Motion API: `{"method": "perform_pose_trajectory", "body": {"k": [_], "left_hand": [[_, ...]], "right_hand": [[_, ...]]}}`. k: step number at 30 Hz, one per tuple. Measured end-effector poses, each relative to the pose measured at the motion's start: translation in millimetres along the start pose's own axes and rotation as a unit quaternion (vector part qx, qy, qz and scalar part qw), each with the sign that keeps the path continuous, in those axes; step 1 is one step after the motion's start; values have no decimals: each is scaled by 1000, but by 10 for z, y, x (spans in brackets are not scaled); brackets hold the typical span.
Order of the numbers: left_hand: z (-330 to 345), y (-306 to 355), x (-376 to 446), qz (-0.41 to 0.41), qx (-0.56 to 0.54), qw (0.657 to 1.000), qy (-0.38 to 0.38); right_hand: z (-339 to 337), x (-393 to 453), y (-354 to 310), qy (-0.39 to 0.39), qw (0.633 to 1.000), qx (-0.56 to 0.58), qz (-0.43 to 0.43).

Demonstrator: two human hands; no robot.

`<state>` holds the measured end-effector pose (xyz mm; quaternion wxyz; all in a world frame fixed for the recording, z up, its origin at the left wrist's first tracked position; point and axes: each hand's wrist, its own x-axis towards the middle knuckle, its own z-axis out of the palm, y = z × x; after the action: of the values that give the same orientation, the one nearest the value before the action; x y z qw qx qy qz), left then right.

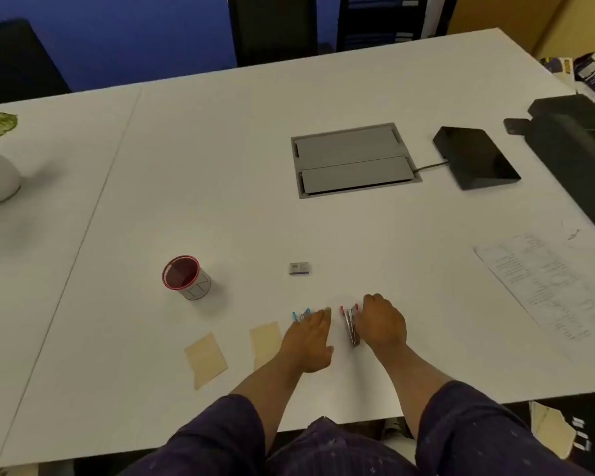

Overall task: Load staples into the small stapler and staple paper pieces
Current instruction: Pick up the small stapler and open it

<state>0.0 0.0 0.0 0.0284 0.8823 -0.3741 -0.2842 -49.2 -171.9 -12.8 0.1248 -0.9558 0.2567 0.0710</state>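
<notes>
Near edge: two tan paper pieces [207, 359] lie left of my hands. My left hand [310, 341] rests flat, fingers straight, over the blue stapler [301, 315]. My right hand [383, 324] curls beside the red stapler [350, 322]; grip unclear. I'd pick one stapler and hinge it open before reaching. Staple box [299, 268] sits just beyond, cup [186, 277] to its left.

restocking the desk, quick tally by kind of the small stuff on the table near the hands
staplers: 2 (blue-tipped under the left hand, red-tipped beside the right hand)
paper pieces: 2 ()
staple box: 1
cup: 1
total: 6
</notes>
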Motion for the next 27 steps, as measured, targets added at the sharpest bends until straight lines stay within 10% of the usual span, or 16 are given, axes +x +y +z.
{"method": "perform_pose_trajectory", "body": {"k": [6,15,27], "left_hand": [[80,159,105,-21,-67,994,-86],[253,295,324,-58,-314,945,-75],[-67,-10,115,-138,-651,746,-8]], "right_hand": [[145,-24,4,-126,991,43,15],[231,18,-134,-117,989,86,40],[15,120,-326,-126,844,510,111]]}}
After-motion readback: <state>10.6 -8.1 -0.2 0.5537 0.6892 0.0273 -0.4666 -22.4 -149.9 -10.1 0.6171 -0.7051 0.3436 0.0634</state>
